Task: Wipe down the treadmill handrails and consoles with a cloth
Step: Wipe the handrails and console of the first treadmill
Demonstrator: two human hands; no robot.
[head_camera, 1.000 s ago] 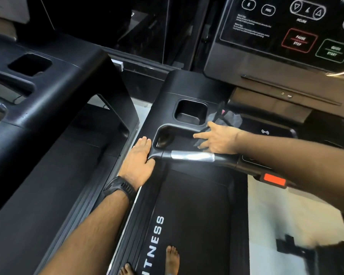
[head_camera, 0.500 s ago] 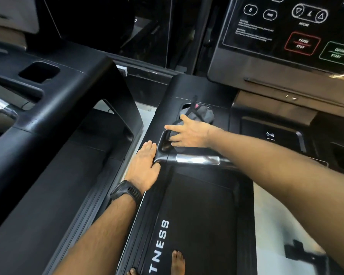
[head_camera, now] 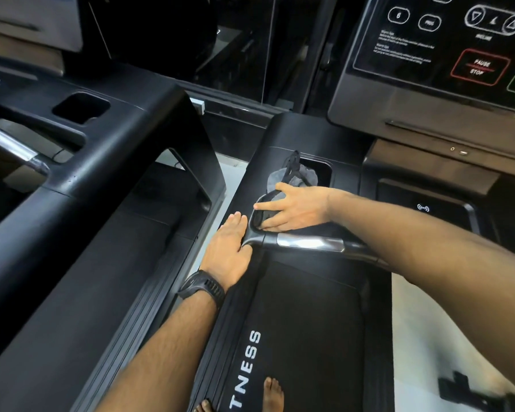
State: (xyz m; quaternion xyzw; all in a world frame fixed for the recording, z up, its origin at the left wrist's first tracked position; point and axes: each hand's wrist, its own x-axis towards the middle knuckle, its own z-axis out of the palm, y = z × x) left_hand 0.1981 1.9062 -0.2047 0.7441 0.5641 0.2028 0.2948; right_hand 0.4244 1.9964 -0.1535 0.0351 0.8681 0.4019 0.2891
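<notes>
Right hand (head_camera: pixel 295 210): palm down, fingers (head_camera: pixel 263 206) straight and spread apart, pressing on the grey cloth (head_camera: pixel 277 179). The hand lies over the opening at the left end of the handrail (head_camera: pixel 309 242), on the black side arm (head_camera: pixel 283 135) of the treadmill.

Cloth: bunched, partly under the right hand. Its far part lies over the near edge of the cup recess (head_camera: pixel 325 173) in the side arm. A dark strip of it stands up at the far end.

Left hand (head_camera: pixel 228 252): flat on the outer edge of the side arm, fingers straight and together. The thumb is tucked against the base of the handrail, where the rail meets the arm. It holds nothing. A black watch (head_camera: pixel 202 288) sits on that wrist.

Console (head_camera: pixel 428 60): upper right, apart from both hands; PAUSE/STOP marking legible.

Belt (head_camera: pixel 309 322): below the handrail, with bare feet (head_camera: pixel 272 394) at the lower edge. A second treadmill (head_camera: pixel 101 150) stands to the left.
</notes>
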